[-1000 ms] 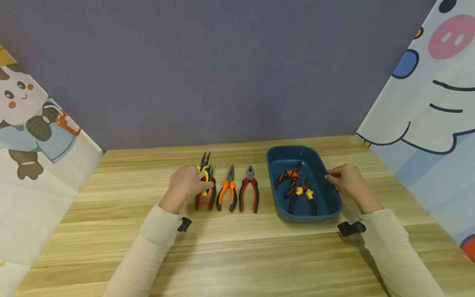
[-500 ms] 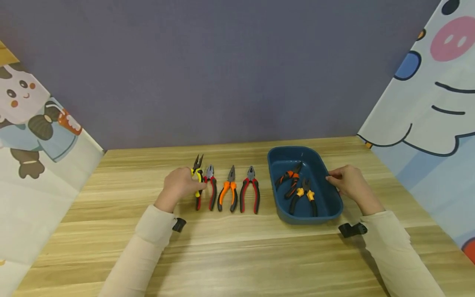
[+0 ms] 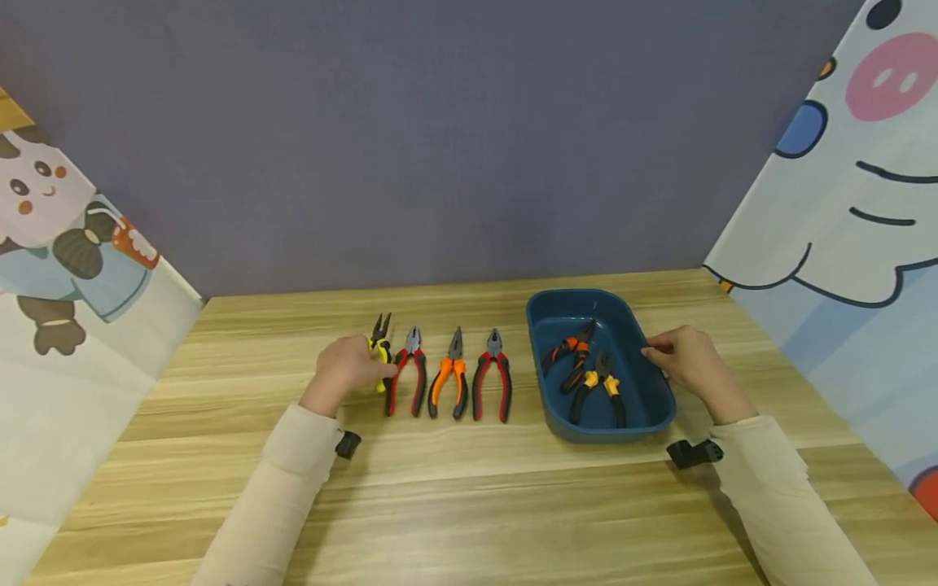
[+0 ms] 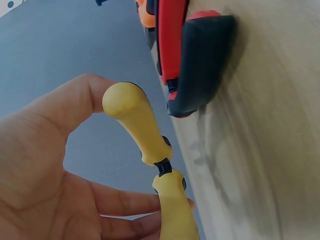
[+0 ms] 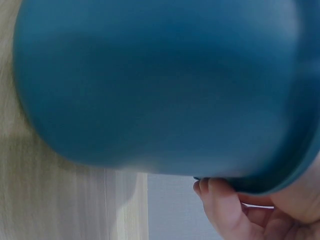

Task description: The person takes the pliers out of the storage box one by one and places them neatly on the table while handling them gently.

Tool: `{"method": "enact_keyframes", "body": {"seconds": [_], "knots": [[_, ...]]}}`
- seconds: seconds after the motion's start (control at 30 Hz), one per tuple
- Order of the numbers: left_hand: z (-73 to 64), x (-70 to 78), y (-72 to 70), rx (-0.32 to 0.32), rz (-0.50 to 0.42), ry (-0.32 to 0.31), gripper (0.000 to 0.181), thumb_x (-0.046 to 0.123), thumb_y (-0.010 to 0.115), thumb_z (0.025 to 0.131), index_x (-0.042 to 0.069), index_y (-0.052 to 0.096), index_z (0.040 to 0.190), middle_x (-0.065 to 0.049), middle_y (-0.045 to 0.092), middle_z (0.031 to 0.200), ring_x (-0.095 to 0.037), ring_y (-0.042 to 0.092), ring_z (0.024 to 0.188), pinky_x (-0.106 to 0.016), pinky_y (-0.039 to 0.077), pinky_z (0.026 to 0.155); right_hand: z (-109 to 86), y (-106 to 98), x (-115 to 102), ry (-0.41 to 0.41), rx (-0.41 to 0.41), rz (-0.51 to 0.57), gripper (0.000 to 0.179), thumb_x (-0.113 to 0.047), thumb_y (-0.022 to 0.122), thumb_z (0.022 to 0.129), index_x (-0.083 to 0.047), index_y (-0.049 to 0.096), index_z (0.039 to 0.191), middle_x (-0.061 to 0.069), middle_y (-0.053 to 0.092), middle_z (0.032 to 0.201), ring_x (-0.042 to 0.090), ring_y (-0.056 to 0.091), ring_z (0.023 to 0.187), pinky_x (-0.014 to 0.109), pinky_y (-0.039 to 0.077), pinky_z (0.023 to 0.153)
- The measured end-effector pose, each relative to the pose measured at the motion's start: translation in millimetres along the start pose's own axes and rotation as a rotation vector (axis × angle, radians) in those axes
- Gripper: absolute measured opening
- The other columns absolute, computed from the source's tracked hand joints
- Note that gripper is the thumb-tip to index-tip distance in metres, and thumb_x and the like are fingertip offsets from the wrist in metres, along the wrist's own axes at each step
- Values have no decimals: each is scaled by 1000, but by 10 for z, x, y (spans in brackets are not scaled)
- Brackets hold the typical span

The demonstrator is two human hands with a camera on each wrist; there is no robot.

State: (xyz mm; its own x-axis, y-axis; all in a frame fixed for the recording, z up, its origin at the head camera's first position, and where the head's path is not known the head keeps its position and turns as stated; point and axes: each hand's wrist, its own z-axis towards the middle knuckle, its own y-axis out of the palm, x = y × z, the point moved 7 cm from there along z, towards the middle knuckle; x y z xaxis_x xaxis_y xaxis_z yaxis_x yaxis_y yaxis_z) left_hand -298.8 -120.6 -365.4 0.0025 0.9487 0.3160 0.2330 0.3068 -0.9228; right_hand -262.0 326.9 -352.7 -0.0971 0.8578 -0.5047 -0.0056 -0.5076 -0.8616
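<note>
The left forearm [image 3: 256,505] extends from the lower left of the head view. The left hand [image 3: 350,365], left of centre, grips the yellow-and-black pliers [image 3: 384,352] between thumb and fingers, handles spread. At centre, 3 pliers [image 3: 444,374] lie side by side. Right of centre, the blue bin [image 3: 650,399] contains 2 pliers [image 3: 613,386]. The right forearm [image 3: 787,496] extends from the lower right; the right hand [image 3: 685,358] pinches the bin's right rim.

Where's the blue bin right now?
In the head view, the blue bin stands right of centre on the table, between red-and-black pliers and the right hand, which holds its rim.
</note>
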Motion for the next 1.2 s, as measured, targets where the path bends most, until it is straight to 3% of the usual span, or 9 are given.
{"method": "enact_keyframes", "body": {"seconds": [0.37, 0.7, 1.2], "knots": [[-13, -109, 70, -33, 7, -9, 46, 42, 68, 82, 14, 41, 57, 2, 34, 56, -12, 33, 50, -24, 28, 45, -3, 7, 13, 7, 1, 8, 28, -6, 59, 91, 15, 62, 109, 30, 66, 93, 24, 60, 48, 29, 48, 45], [-22, -184, 95, -58, 19, -30, 38, 41, 67, 80, 8, 51, 73, -4, 48, 68, -17, 42, 59, -27, 34, 50, -1, 7, 1, -1, 0, 5, 29, -6, 58, 91, 15, 62, 110, 31, 65, 94, 24, 60, 48, 29, 48, 46], [-37, -239, 134, -75, 20, -35, 39, 43, 67, 81, 9, 51, 71, -4, 48, 67, -17, 43, 58, -27, 35, 48, -4, -2, 8, 3, 7, 8, 29, -6, 58, 90, 15, 61, 110, 29, 66, 92, 25, 60, 48, 28, 48, 44]]}}
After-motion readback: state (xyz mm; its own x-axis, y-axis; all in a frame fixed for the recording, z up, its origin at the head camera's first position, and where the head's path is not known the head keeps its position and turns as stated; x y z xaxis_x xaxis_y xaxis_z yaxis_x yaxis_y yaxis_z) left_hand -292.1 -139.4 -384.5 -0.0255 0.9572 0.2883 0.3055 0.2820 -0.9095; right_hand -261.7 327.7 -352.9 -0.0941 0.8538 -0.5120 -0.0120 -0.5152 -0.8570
